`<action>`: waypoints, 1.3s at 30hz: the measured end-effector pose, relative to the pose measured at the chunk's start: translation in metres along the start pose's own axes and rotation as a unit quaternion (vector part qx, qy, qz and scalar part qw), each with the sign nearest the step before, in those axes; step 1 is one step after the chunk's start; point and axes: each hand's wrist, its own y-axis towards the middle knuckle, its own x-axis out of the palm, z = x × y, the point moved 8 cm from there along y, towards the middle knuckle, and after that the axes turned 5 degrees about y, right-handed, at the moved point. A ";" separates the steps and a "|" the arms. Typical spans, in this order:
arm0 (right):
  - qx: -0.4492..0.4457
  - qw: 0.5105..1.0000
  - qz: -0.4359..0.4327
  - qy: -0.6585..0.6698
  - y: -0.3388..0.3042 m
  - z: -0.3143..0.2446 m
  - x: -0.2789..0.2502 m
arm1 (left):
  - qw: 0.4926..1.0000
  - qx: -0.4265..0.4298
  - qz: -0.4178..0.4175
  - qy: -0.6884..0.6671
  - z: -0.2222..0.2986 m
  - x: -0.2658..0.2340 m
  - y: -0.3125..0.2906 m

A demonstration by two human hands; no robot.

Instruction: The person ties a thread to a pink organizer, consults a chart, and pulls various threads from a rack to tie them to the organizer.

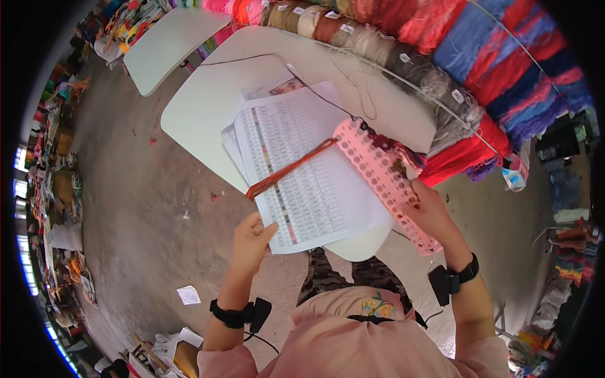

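At the lower left corner of a printed chart sheet (318, 220), my left hand (251, 240) is closed, pinching the paper between thumb and fingers. The chart has rows of cells and a column of coloured swatches. My right hand (430, 213) grips the lower part of a long pink thread holder (367, 162) with rows of round holes, tilted over the sheet's right side. From its upper end a rust-red bundle of thread (291, 168) stretches leftward across the chart. Dark red and brown threads (392, 148) hang along the holder's right edge.
Beneath the papers is a white table (208, 94); another white table (173, 47) stands farther left. Hanks of grey, brown, red and blue yarn (454, 60) line the far right side. A dark cord (309, 85) crosses the tabletop. A paper scrap (188, 295) lies on the floor.
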 end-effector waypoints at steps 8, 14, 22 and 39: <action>0.096 0.903 0.041 0.418 -0.191 0.273 -0.045 | 0.994 0.101 -0.033 0.003 0.001 0.081 -0.072; 0.220 0.769 0.443 0.406 -0.389 0.491 -0.105 | 0.982 0.109 -0.148 0.044 0.002 0.244 -0.112; 0.192 0.862 0.351 0.311 -0.361 0.564 -0.132 | 0.924 0.107 -0.364 0.046 0.010 0.504 -0.136; 0.132 0.766 0.124 0.617 -0.102 0.614 -0.300 | 0.647 0.236 -0.718 0.107 0.049 0.886 -0.083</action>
